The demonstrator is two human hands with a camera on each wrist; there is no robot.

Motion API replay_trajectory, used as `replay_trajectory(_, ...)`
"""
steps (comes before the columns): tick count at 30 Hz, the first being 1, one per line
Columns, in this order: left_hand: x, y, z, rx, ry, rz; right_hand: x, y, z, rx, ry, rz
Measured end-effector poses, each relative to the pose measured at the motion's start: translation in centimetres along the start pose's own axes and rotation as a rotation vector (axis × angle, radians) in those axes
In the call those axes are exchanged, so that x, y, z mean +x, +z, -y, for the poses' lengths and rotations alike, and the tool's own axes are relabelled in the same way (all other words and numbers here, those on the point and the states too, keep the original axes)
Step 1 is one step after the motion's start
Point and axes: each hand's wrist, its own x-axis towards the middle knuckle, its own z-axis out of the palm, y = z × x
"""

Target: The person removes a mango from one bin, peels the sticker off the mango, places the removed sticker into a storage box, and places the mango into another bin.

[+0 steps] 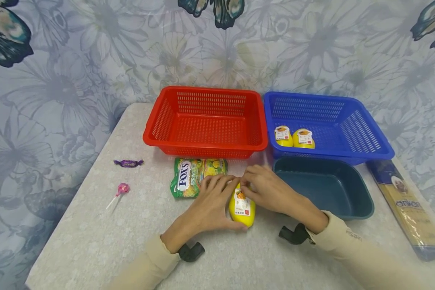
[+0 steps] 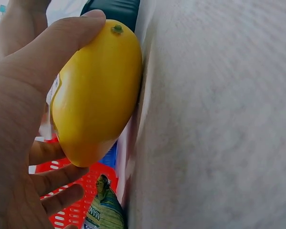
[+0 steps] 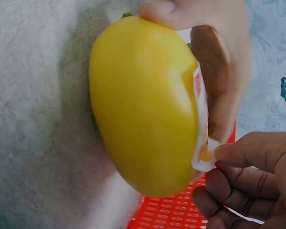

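Observation:
A yellow mango [image 1: 245,221] with a small green stem lies on the table, a white printed sticker [image 1: 242,207] on its upper side. My left hand [image 1: 214,205] grips the mango from the left, its thumb near the stem end, as the left wrist view also shows. With thumb and forefinger, my right hand [image 3: 248,176] pinches the end of the sticker away from the stem. That end stands a little off the skin in the right wrist view. Beside my left fingers lies a green Fox's candy bag [image 1: 193,177].
Behind stands a red basket [image 1: 203,151]; right of it, a blue basket [image 1: 348,155] holds two labelled mangoes [image 1: 303,139]. A dark teal tub [image 1: 362,201] sits near my right forearm. A purple-wrapped candy [image 1: 129,163] and pink lollipop [image 1: 123,188] lie left, a flat tan packet [image 1: 406,205] right.

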Motion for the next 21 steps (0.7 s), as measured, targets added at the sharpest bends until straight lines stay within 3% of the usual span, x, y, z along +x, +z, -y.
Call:
replay_trajectory(17, 0.2, -0.1, 0.0, -0.031, -0.014, 0.001, -1.5, -2.2, 1.4, 0.117, 0.023, -0.039)
replay_trajectory(21, 0.2, -0.1, -0.1, -0.032, -0.01, -0.002, -1.9, -3.3, 1.4, 0.182, 0.03, -0.108)
